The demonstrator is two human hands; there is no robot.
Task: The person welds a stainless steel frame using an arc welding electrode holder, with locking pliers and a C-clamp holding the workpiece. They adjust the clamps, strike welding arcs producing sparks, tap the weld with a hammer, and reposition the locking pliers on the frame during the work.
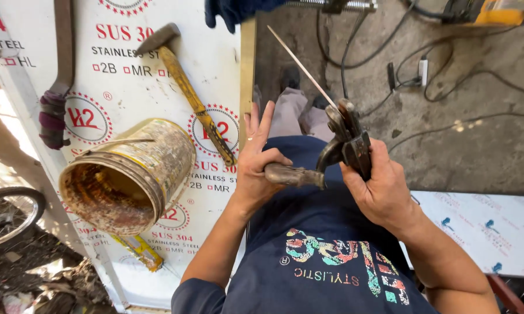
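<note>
My left hand [255,166] is wrapped around the worn handle of a dark metal electrode holder [340,148], its outer fingers stretched out. My right hand [381,189] squeezes the holder's jaw and lever end. A thin welding rod [300,61] sticks out of the jaws, slanting up and to the left over the concrete floor. Both hands are in front of my dark blue shirt.
To the left, a white film-covered steel sheet [128,70] carries a rusty tin can [128,174] on its side, a hammer [183,87], a yellow tool [140,250] and a tape-wrapped bar [56,116]. Cables [390,75] cross the floor. A bicycle wheel [6,215] is far left.
</note>
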